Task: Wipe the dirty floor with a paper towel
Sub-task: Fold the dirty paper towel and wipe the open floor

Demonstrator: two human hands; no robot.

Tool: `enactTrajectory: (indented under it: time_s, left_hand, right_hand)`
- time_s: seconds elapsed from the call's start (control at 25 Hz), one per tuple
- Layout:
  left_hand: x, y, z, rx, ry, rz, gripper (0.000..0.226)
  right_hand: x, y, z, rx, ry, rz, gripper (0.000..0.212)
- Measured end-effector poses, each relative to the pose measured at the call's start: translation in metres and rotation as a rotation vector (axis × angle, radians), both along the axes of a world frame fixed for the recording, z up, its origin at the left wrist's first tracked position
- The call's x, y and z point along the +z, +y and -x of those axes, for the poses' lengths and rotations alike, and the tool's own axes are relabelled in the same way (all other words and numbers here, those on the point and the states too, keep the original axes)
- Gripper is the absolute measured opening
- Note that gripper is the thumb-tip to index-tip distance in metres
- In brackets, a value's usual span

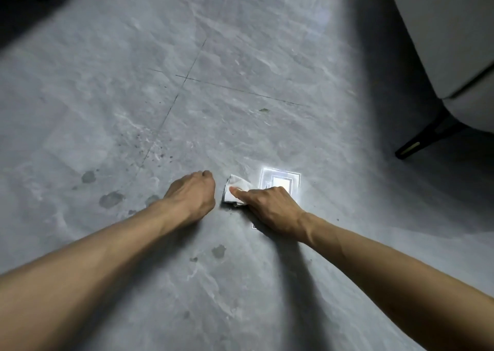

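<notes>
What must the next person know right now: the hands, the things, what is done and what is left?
The left hand is curled in a fist, rests on the floor and holds nothing visible.
The right hand holds the folded paper towel pressed on the floor, just beside the left hand.
Done: the towel is down; the cleaned area cannot be told.
Left: dark spots left of the left hand, a spot between the forearms, speckles along the tile joint.

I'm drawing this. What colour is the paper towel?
White paper towel, smudged dark at its edge; head view shows it best.
</notes>
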State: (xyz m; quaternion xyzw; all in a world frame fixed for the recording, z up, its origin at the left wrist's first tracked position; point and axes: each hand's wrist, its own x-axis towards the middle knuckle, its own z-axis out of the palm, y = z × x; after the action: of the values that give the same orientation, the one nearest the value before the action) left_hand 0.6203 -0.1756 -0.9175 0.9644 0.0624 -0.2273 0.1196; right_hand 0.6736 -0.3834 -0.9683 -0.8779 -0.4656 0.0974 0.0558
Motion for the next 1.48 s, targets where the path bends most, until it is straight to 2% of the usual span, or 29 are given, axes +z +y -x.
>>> enactTrajectory:
  time_s: [0.04,0.08,0.12,0.16,0.2,0.36,0.44,0.48,0.52,0.56,0.68,0.72,0.76,0.84,0.88,0.92,1.04,1.08,1.12,1.24,1.28,1.36,1.48]
  left_hand:
    - [-0.002,0.008,-0.010,-0.023,0.011,0.014,0.048]
    - [-0.004,0.015,-0.021,-0.065,0.075,0.006,0.079]
    - [-0.006,0.018,-0.030,-0.102,0.157,-0.022,0.114]
    - [-0.011,0.022,-0.035,-0.130,0.208,-0.057,0.136]
    - [-0.017,0.024,-0.037,-0.149,0.212,-0.073,0.146]
    - [-0.028,0.026,-0.034,-0.154,0.140,-0.073,0.151]
    - [-0.027,0.025,-0.036,-0.150,0.137,-0.054,0.151]
    - [-0.028,0.024,-0.037,-0.151,0.135,-0.058,0.151]
    - [-0.029,0.022,-0.037,-0.155,0.131,-0.074,0.151]
    - [-0.028,0.021,-0.038,-0.155,0.132,-0.087,0.152]
    - [-0.022,0.023,-0.040,-0.152,0.141,-0.082,0.151]
    - [-0.020,0.023,-0.040,-0.152,0.144,-0.078,0.151]
    - [-0.018,0.022,-0.040,-0.149,0.146,-0.078,0.151]
    - [-0.020,0.020,-0.040,-0.144,0.144,-0.087,0.151]
    - [-0.021,0.019,-0.040,-0.147,0.145,-0.095,0.152]
    - [-0.022,0.020,-0.041,-0.148,0.145,-0.103,0.152]
    - [-0.019,0.020,-0.040,-0.138,0.161,-0.095,0.152]
    - [-0.019,0.020,-0.040,-0.135,0.150,-0.091,0.152]
    - [-0.018,0.020,-0.040,-0.135,0.145,-0.086,0.152]
    - [-0.021,0.021,-0.040,-0.127,0.129,-0.094,0.154]
    - [-0.022,0.021,-0.039,-0.126,0.130,-0.097,0.154]
    - [-0.022,0.023,-0.040,-0.128,0.127,-0.089,0.154]
    - [-0.019,0.023,-0.038,-0.133,0.113,-0.105,0.153]
  right_hand:
    - [-0.003,0.003,0.003,0.042,-0.010,-0.019,0.055]
    - [-0.006,0.002,0.005,0.053,-0.029,-0.044,0.053]
    - [-0.008,-0.003,-0.001,0.002,-0.055,-0.048,0.050]
    - [-0.008,-0.009,-0.018,-0.103,-0.079,-0.059,0.048]
    - [-0.008,-0.018,-0.042,-0.248,-0.109,-0.065,0.045]
    - [-0.011,-0.011,-0.117,-0.814,-0.241,-0.012,0.028]
    - [-0.010,0.011,-0.161,-1.092,-0.235,-0.066,0.026]
    - [-0.008,0.026,-0.178,-1.165,-0.199,-0.087,0.026]
    - [-0.008,0.042,-0.186,-1.153,-0.180,-0.093,0.027]
    - [-0.006,0.059,-0.186,-1.041,-0.183,-0.106,0.027]
    - [-0.007,0.087,-0.153,-0.343,-0.157,-0.060,0.033]
    - [-0.003,0.078,-0.155,-0.236,-0.147,-0.005,0.037]
    - [0.002,0.065,-0.170,-0.262,-0.177,0.040,0.039]
    - [0.009,0.041,-0.206,-0.618,-0.215,0.060,0.038]
    - [0.005,0.036,-0.210,-0.724,-0.215,0.060,0.036]
    - [-0.001,0.040,-0.203,-0.709,-0.221,0.037,0.035]
    - [-0.009,0.049,-0.163,-0.261,-0.079,-0.028,0.036]
    - [-0.009,0.037,-0.163,-0.195,-0.051,0.000,0.039]
    - [-0.004,0.024,-0.174,-0.226,-0.084,0.037,0.040]
    - [0.005,0.011,-0.205,-0.719,-0.178,0.042,0.037]
    - [0.004,0.022,-0.191,-0.746,-0.194,0.031,0.036]
    - [0.000,0.051,-0.135,-0.532,-0.138,-0.033,0.038]
    - [-0.001,0.041,-0.014,-0.032,0.061,-0.054,0.053]
